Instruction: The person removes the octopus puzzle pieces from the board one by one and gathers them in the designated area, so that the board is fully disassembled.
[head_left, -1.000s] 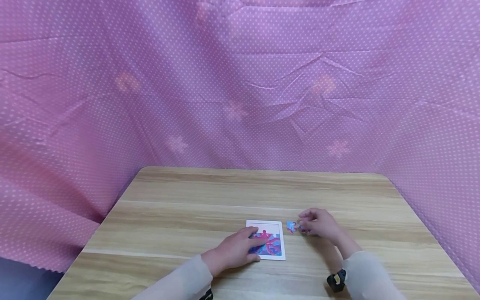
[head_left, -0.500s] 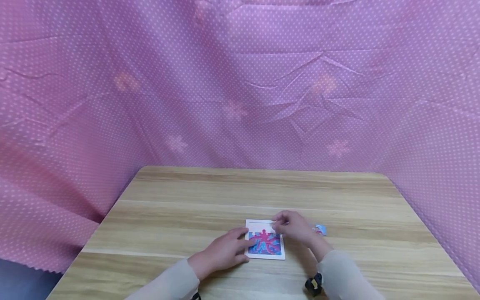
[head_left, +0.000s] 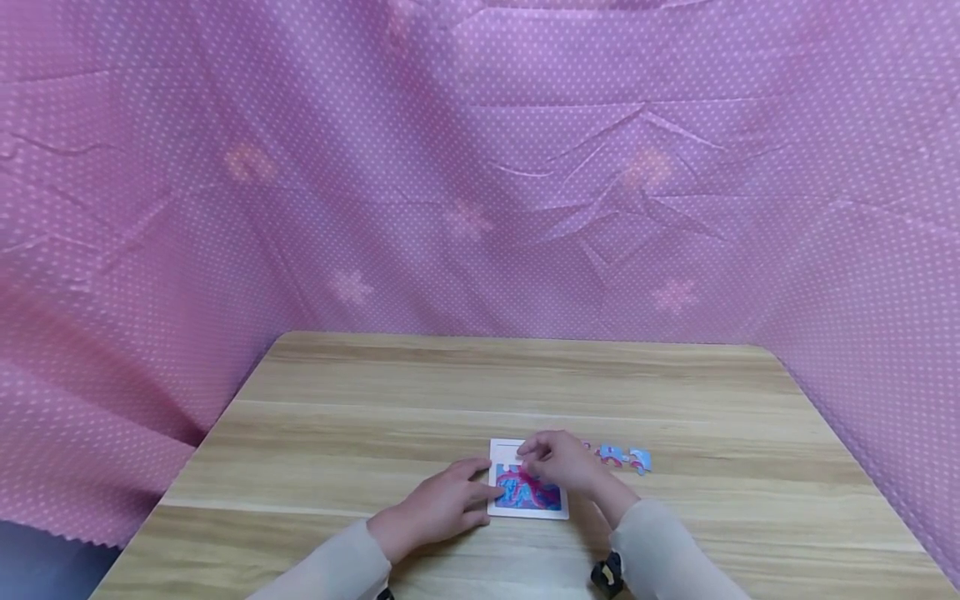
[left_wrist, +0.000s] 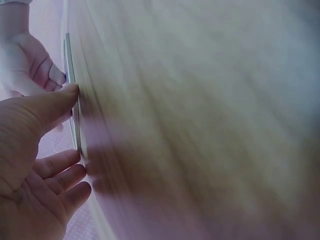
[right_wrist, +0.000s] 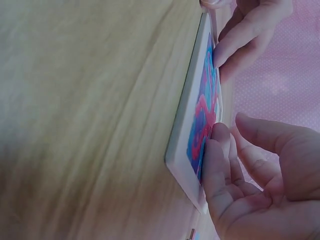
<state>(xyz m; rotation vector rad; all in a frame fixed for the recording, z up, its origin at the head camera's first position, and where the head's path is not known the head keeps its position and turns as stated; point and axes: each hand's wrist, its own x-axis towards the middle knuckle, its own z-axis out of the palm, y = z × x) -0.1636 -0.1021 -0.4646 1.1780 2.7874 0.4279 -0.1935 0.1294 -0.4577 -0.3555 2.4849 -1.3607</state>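
Observation:
A white-framed jigsaw tray [head_left: 528,514] lies on the table, its lower part filled with a pink octopus picture on blue [right_wrist: 205,107]. My left hand [head_left: 442,506] rests at the tray's left edge, fingers spread and fairly straight; the left wrist view shows its thumb [left_wrist: 62,102] touching the edge. Over the tray's upper right is my right hand [head_left: 566,462], fingers bent loosely and fingertips at the puzzle's surface. I see no piece between its thumb and fingers, though they partly hide the picture. Loose jigsaw pieces [head_left: 611,454] lie right of the tray, one partly behind the hand.
A wood-grain table [head_left: 360,417] extends around the tray on all sides. Pink dotted cloth [head_left: 480,167] hangs behind it and along both sides. A dark band with a buckle [head_left: 607,575] sits at my right wrist.
My right hand has moved left from the loose pieces onto the tray, uncovering the pieces, which now lie farther right. My left hand has drawn back left from the picture to the edge.

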